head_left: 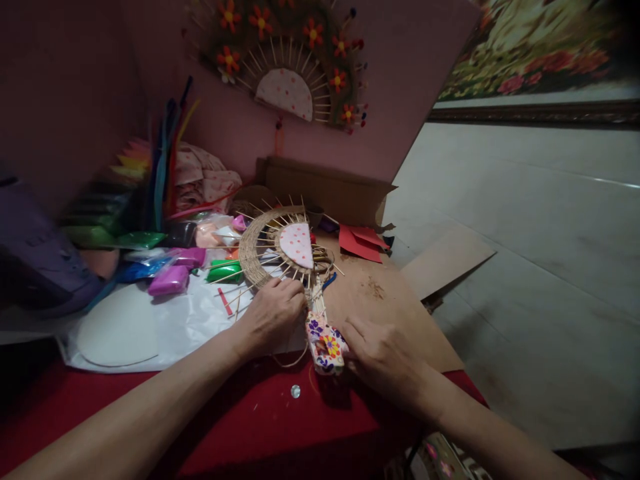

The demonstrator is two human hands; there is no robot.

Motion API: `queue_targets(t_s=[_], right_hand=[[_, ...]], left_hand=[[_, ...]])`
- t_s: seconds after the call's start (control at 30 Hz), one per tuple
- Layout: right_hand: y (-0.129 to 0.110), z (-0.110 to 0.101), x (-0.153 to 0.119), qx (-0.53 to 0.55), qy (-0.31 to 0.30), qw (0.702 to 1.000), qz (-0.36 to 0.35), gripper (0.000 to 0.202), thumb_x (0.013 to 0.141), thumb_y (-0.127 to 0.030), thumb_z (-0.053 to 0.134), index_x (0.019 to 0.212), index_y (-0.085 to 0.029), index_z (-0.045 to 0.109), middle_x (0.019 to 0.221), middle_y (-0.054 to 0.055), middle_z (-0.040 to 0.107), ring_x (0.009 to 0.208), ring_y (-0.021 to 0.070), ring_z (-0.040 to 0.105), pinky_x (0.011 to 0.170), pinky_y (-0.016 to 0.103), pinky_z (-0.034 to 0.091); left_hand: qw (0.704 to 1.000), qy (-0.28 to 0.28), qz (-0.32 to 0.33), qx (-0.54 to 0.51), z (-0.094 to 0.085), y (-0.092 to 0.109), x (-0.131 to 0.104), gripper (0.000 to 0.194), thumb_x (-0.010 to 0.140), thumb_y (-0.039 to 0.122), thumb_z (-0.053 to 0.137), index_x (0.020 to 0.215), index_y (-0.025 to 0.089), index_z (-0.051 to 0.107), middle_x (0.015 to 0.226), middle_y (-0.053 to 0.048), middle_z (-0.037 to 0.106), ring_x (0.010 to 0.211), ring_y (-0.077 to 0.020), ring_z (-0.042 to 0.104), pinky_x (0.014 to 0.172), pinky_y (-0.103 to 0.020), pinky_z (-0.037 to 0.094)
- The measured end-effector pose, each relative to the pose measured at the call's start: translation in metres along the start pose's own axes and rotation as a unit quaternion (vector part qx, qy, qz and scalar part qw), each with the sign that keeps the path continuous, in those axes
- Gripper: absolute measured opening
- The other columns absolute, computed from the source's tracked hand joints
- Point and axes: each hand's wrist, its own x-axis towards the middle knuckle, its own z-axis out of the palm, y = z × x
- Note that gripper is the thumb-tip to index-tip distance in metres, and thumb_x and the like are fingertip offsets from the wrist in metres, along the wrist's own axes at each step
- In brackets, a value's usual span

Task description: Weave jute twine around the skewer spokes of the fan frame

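The fan point(295, 246) is lying over the table point(235, 420), straight edge running forward, curve facing left, beyond the left hand point(277, 307) clasping its near end. The right hand point(377, 348) is touching the floral piece point(325, 347); whether it is clamping, I cannot tell.

The fan point(253, 250) has a half-ring of rough, matt, fibrous twine, with thin sticks point(291, 269) of bare, wood-like finish and a dotted, cloth-like half-disc point(297, 245) without shine. The packets point(170, 280) are glossy, creased clear plastic, lying on a smooth, sheeny white sheet point(193, 333). The disc point(117, 327) looks matt and card-like; the red sheets point(360, 243), flat and papery. The tablecloth point(240, 420) is dull red fabric. The floor point(540, 227) is smooth tile, faintly shiny.
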Motion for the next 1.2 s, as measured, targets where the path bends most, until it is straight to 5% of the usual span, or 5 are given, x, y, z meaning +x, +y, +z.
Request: queue_targets(t_s=[1.2], right_hand=[[-0.0041,0.0001,-0.0026,-0.046,0.004,0.999,0.024,0.008,0.079,-0.014,0.042,0.075,-0.018,0.048,0.060,0.002,0.054,0.045,0.0129,0.041,0.046,0.031,0.012]], left_hand=[[1.000,0.010,0.007,0.002,0.0012,-0.0006,-0.0001,0.019,0.086,0.020,0.043,0.077,0.014,0.058,0.082,-0.006,0.057,0.075,-0.0181,0.049,0.070,-0.034,0.039]])
